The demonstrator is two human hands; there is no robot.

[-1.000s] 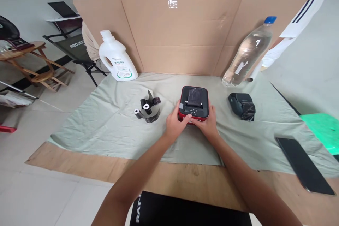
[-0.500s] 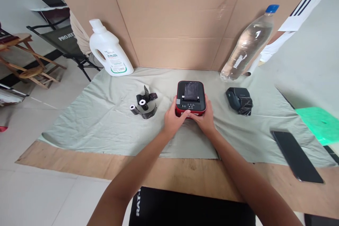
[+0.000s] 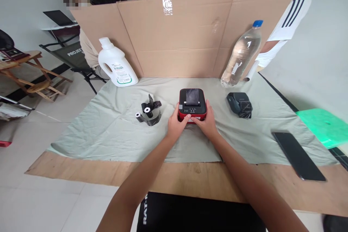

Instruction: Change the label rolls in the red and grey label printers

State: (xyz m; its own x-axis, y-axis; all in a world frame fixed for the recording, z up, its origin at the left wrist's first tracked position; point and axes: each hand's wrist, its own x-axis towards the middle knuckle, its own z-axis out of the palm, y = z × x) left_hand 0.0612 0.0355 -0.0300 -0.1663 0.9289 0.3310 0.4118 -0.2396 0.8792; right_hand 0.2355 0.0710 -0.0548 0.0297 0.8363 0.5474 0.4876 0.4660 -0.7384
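A red and black portable label printer (image 3: 191, 110) sits on the grey-green cloth, with a dark strip (image 3: 192, 97) coming out of the slot in its top. My left hand (image 3: 176, 123) is closed on its left side and front corner. On the right side my right hand (image 3: 206, 122) grips it in the same way. Both thumbs meet near the printer's front edge. To the left lie small rolls of black tape (image 3: 148, 111) with loose curled ends. On the right rests a second, dark grey device (image 3: 239, 104) with a black strip hanging over its front.
A cardboard panel (image 3: 179, 40) stands along the back. Against it lean a white detergent bottle (image 3: 118, 65) and a clear plastic bottle (image 3: 240, 58) with a blue cap. A phone (image 3: 297, 156) lies at the right edge, beside a green plastic stool (image 3: 323, 127). Two people are behind the panel.
The camera view has tilted up, so more of the room shows above the cardboard. Both hands keep their hold on the printer, which stays in place on the cloth.
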